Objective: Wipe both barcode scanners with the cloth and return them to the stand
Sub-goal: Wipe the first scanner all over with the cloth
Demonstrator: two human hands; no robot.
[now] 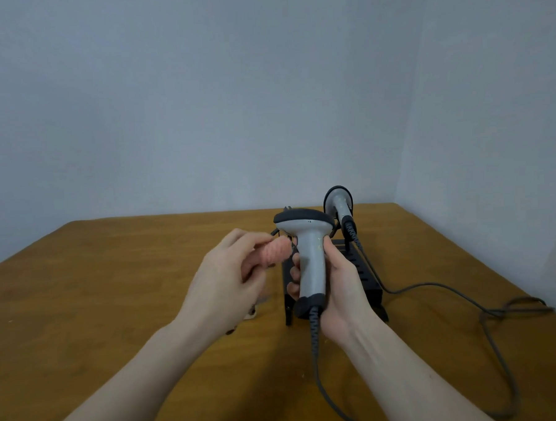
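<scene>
A grey barcode scanner (309, 257) with a dark head is held upright above the middle of the wooden surface (113, 283), its head tipped away from the person. The right hand (339, 291) grips its handle, thumb on the near side and fingers curled round the far side. No brand or label on its body can be read. The left hand (228, 277) pinches a bunched pink cloth (274, 252) against the left side of the handle, just below the head. Behind them a black stand (363, 270) sits toward the surface's far right corner, with the second scanner (339, 204) resting in it. Dark cables (488, 321) trail toward the right edge.
</scene>
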